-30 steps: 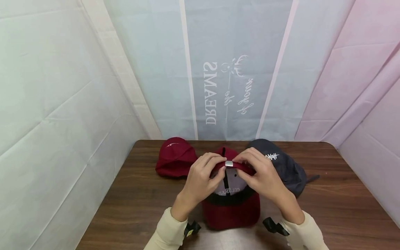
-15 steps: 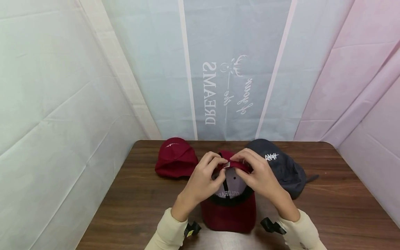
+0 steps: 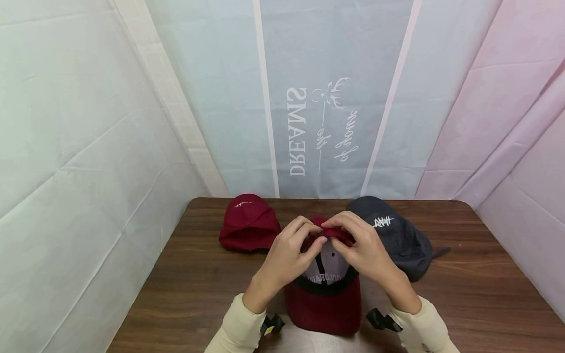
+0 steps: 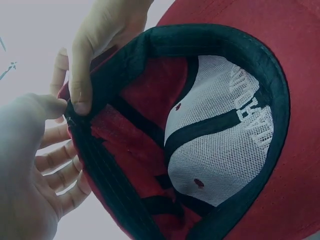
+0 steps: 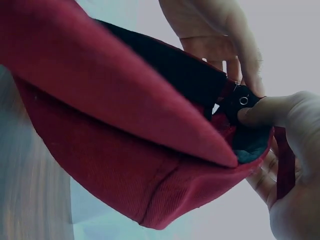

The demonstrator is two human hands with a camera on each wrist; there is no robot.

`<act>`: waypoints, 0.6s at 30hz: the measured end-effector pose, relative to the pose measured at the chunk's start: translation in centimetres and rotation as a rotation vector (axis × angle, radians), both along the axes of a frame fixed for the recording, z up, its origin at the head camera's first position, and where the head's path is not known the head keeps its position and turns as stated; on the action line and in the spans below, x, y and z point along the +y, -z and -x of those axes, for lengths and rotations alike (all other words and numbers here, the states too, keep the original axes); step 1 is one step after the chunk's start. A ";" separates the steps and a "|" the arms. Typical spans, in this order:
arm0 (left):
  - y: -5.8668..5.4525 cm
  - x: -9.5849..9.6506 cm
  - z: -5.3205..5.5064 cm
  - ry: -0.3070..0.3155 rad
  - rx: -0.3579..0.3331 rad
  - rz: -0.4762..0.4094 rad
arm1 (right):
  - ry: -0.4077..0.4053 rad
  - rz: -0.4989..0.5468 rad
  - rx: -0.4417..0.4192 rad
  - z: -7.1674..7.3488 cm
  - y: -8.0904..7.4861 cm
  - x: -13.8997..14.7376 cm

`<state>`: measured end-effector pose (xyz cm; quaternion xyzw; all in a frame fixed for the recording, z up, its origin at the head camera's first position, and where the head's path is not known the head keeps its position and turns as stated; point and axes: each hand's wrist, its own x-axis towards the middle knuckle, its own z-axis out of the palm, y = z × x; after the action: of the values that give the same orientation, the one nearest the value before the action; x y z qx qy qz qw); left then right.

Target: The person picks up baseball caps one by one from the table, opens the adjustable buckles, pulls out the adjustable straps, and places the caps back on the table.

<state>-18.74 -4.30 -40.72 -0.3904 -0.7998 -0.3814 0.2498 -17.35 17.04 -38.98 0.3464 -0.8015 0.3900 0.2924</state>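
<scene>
While a pale printed backdrop (image 3: 309, 98) hung behind it, the brown wooden table (image 3: 176, 289) carried three caps. A dark grey cap (image 3: 397, 235) with white lettering lay at the far right, a red cap (image 3: 248, 223) lay at the far left, and between them, nearer the person, sat the upturned red cap (image 3: 324, 304) with its brim toward the person and its white mesh lining and black sweatband showing. Both hands met at that cap's rear edge, above the tabletop. The left hand (image 3: 289, 255) pinched the back strap (image 3: 332, 232) between thumb and curled fingers, and the right hand (image 3: 362, 247) pinched the same strap from the other side, fingertips of the two hands nearly touching. In the left wrist view a thumb (image 4: 82, 85) pressed on the black band at the rear opening. In the right wrist view a small metal eyelet (image 5: 243, 100) showed on the dark fabric just beside a thumb tip. Cream sleeves (image 3: 238, 326) covered both wrists.
</scene>
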 end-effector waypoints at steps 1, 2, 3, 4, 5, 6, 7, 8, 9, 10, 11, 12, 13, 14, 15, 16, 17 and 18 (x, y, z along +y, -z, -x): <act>0.0 0.0 0.0 0.002 -0.001 0.000 | -0.003 0.001 0.002 0.0 0.0 0.0; 0.0 0.0 0.0 0.003 -0.003 -0.002 | -0.005 0.002 0.003 0.0 -0.1 0.0; -0.1 0.0 0.0 0.005 -0.005 -0.006 | -0.008 0.004 0.005 0.0 -0.1 0.0; -0.1 0.0 0.0 0.007 -0.007 -0.012 | -0.008 0.003 0.005 0.0 -0.2 -0.1; -0.1 0.0 0.0 0.009 -0.007 -0.018 | -0.008 0.002 0.005 0.0 -0.2 -0.1; -0.1 0.0 0.0 0.008 -0.006 -0.023 | -0.008 0.003 0.008 0.0 -0.2 -0.1; -0.1 0.0 0.0 0.007 -0.003 -0.029 | -0.008 0.003 0.004 0.0 -0.3 -0.1; -0.1 0.0 0.1 0.005 -0.001 -0.034 | -0.007 0.003 0.003 0.0 -0.3 -0.1; -0.1 0.0 0.1 0.002 0.006 -0.040 | -0.008 0.004 0.007 0.0 -0.3 -0.1; -0.1 0.0 0.1 -0.002 0.013 -0.045 | -0.005 0.005 0.006 0.0 -0.3 -0.1; -0.1 0.1 0.1 -0.006 0.020 -0.050 | -0.005 0.006 0.005 0.0 -0.3 -0.1; -0.1 0.1 0.2 -0.009 0.028 -0.058 | -0.005 0.007 0.004 0.0 -0.3 -0.2; -0.1 0.1 0.2 -0.011 0.034 -0.068 | -0.003 0.006 0.005 0.0 -0.3 -0.2; -0.1 0.1 0.2 -0.012 0.040 -0.080 | -0.001 0.004 0.004 0.0 -0.3 -0.2; -0.1 0.2 0.2 -0.014 0.044 -0.093 | 0.002 0.004 0.004 0.0 -0.3 -0.2; -0.1 0.2 0.2 -0.014 0.045 -0.107 | 0.006 0.005 0.001 0.0 -0.3 -0.2; -0.1 0.2 0.2 -0.013 0.044 -0.120 | 0.008 0.007 0.001 0.0 -0.3 -0.2; -0.1 0.2 0.1 -0.012 0.042 -0.132 | 0.009 0.010 0.002 0.0 -0.4 -0.2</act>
<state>-18.88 -4.12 -40.63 -0.3763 -0.7698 -0.4234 0.2940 -17.32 16.79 -38.63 0.3418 -0.8009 0.3921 0.2967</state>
